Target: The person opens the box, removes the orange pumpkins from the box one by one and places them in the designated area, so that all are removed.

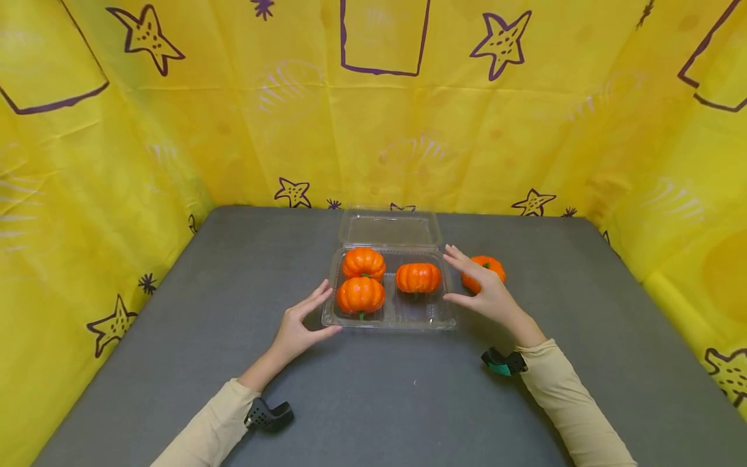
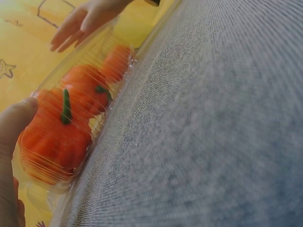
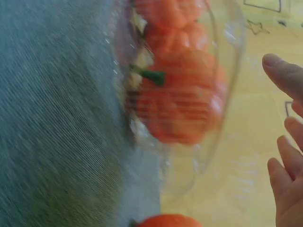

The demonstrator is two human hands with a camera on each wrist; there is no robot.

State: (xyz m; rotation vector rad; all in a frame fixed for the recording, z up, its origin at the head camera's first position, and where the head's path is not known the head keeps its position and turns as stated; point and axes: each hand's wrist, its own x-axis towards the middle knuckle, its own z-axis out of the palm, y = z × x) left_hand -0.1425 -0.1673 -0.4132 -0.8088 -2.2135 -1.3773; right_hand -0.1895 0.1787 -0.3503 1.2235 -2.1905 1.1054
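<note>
A clear plastic clamshell box [image 1: 420,318] lies on the grey table with its lid [image 1: 391,228] folded back. Two small orange pumpkins sit in its left compartment, a rear pumpkin [image 1: 364,261] and a front pumpkin [image 1: 360,296]; a third pumpkin [image 1: 418,278] sits in the right one. At the box's left front corner is my left hand [image 1: 300,331], thumb and fingers spread, fingertips right at the rim. My right hand [image 1: 487,292] hovers beside the right edge with straight, parted fingers and nothing in them. Behind it, a fourth pumpkin [image 1: 489,266] rests on the table, partly hidden.
Yellow cloth [image 1: 373,143] printed with starfish encloses the grey table [image 1: 373,395] at the back and sides. A dark wrist camera [image 1: 270,415] is strapped to the left wrist and another camera [image 1: 503,362] to the right.
</note>
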